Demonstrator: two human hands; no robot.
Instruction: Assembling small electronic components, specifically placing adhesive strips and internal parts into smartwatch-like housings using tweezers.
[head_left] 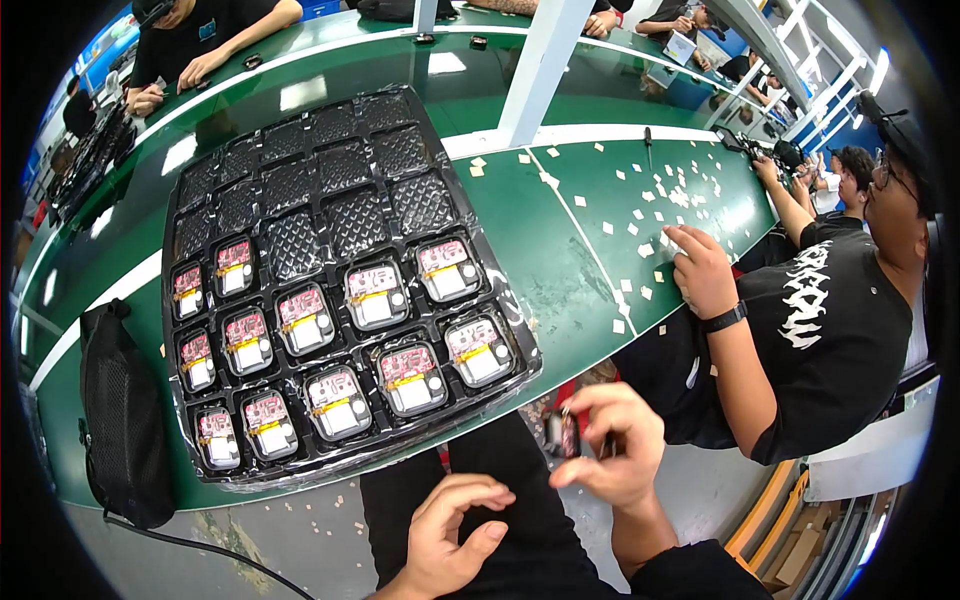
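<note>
My right hand [622,452] is raised past the table's front edge, its thumb and fingers closed on a small dark electronic device [562,432] with a bit of red circuit board showing. The device looks like those in the tray, though it is seen edge-on. My left hand [452,532] hovers over my lap, fingers curved and apart from the thumb, with nothing in it. In front of both hands lies a black plastic tray [357,222] with square pockets. Its nearer rows hold several open square devices [383,292] with red boards, yellow tape and white blocks; the far rows are bare.
A black mesh bag [120,415] with a cable lies left of the tray. Small pale squares [680,195] are scattered over the green table [565,290]. A screwdriver [648,140] lies farther back. A white post [540,85] rises behind. A co-worker's hand [705,272] reaches in from the right.
</note>
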